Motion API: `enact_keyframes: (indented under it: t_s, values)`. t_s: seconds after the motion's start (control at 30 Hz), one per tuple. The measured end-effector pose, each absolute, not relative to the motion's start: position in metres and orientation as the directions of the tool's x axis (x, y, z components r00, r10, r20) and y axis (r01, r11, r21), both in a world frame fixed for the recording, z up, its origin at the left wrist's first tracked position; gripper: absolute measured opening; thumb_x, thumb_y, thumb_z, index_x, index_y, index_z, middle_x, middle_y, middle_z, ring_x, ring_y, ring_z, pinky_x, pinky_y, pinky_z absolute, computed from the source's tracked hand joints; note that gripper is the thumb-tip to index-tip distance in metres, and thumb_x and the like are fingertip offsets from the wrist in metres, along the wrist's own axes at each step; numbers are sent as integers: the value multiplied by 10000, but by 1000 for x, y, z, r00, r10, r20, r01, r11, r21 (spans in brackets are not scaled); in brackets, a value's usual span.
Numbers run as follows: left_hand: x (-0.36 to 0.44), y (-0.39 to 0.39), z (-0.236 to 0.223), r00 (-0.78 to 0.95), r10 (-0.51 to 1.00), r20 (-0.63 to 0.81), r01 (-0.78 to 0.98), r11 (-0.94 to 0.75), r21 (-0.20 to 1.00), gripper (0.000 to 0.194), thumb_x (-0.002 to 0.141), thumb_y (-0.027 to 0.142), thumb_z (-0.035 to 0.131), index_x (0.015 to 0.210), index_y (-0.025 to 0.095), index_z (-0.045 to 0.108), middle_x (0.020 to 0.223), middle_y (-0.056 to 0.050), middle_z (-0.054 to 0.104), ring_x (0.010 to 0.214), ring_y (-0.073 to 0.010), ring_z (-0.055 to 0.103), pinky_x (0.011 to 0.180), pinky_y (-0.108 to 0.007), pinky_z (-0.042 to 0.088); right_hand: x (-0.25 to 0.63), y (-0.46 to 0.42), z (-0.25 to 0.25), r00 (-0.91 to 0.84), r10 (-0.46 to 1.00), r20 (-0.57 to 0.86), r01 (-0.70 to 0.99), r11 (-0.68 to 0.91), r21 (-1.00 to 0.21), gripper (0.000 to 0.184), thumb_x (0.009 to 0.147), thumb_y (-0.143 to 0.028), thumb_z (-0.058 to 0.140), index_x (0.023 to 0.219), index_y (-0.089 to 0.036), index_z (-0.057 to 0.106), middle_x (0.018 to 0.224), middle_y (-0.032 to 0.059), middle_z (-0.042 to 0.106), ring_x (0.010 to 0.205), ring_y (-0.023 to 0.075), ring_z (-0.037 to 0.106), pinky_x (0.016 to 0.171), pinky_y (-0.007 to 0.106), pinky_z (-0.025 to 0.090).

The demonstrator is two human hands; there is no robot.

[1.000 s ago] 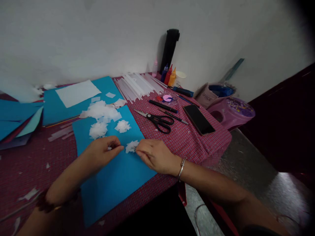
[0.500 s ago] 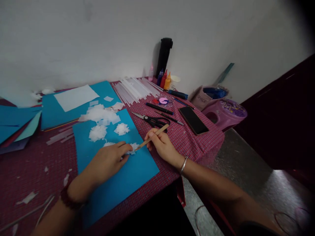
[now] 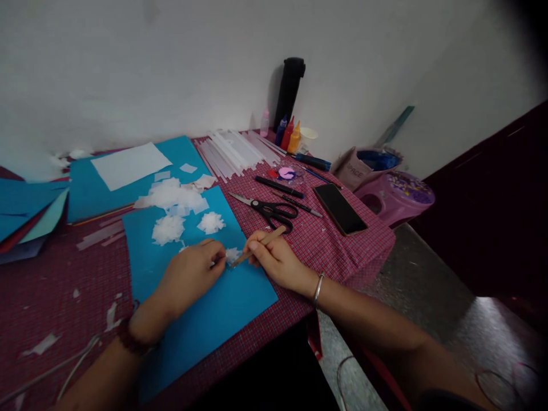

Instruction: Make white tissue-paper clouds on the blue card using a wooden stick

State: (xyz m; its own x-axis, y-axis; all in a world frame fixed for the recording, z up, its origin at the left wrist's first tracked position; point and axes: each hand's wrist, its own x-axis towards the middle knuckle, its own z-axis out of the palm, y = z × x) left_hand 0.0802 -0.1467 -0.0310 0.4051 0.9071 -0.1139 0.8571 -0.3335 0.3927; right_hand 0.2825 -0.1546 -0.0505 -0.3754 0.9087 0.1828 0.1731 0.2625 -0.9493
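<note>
My right hand (image 3: 272,257) grips a wooden craft stick (image 3: 262,241), its lower tip on the blue sheet (image 3: 214,311) beside a small white paper tuft (image 3: 233,254). Just left of that tuft, my left hand (image 3: 192,271) is closed, thumb and index finger together; whatever they may hold is hidden. Two fuller paper tufts, one on the left (image 3: 168,229) and one nearer the middle (image 3: 211,223), lie farther up the sheet. Another bit of white shows behind my left hand, mostly covered. A pile of cut white tissue paper (image 3: 171,196) rests at the sheet's far edge.
Black-handled scissors (image 3: 274,211), a black marker (image 3: 279,187), a pen (image 3: 299,204) and a phone (image 3: 340,209) lie to the right. Behind are white paper strips (image 3: 233,153), paint bottles (image 3: 294,137) and a black flask (image 3: 290,94). A pink stool (image 3: 396,200) stands beyond the table.
The craft stick has moved down and left, its tip now at the near side of the small tuft. My left fingers have drawn back left from that tuft and closed up.
</note>
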Motion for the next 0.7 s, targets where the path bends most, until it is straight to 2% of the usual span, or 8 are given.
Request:
enact_keyframes:
  t_s: [0.23, 0.43, 0.57, 0.7]
  values:
    - [76, -145, -30, 444, 886, -132, 828, -349, 439, 211, 861, 256, 407, 834, 213, 612, 845, -33, 650, 727, -179, 589, 644, -287, 392, 283, -155, -44, -390, 844, 368, 274, 488, -829, 208, 951, -247, 405, 854, -177, 574, 760, 24, 588, 709, 145, 574, 676, 277, 452]
    - [73, -144, -29, 476, 870, -126, 789, -359, 499, 256, 874, 247, 385, 875, 203, 637, 889, -37, 665, 778, -175, 605, 694, -286, 422, 285, -159, -42, -416, 839, 350, 230, 469, -852, 260, 970, -280, 357, 847, -186, 566, 764, 27, 594, 695, 142, 580, 668, 271, 465]
    - [73, -143, -31, 468, 875, -121, 808, -369, 458, 240, 862, 242, 397, 845, 203, 633, 861, -32, 666, 756, -177, 608, 665, -280, 410, 285, -158, -43, -520, 772, 365, 269, 553, -788, 249, 964, -275, 380, 866, -173, 585, 787, 34, 615, 721, 145, 585, 694, 270, 462]
    - [74, -143, -32, 461, 879, -120, 812, -363, 457, 238, 865, 240, 396, 830, 198, 628, 866, -39, 675, 763, -184, 616, 659, -284, 404, 284, -157, -44, -529, 744, 408, 334, 624, -706, 248, 966, -269, 378, 876, -170, 587, 790, 41, 618, 735, 155, 581, 705, 278, 455]
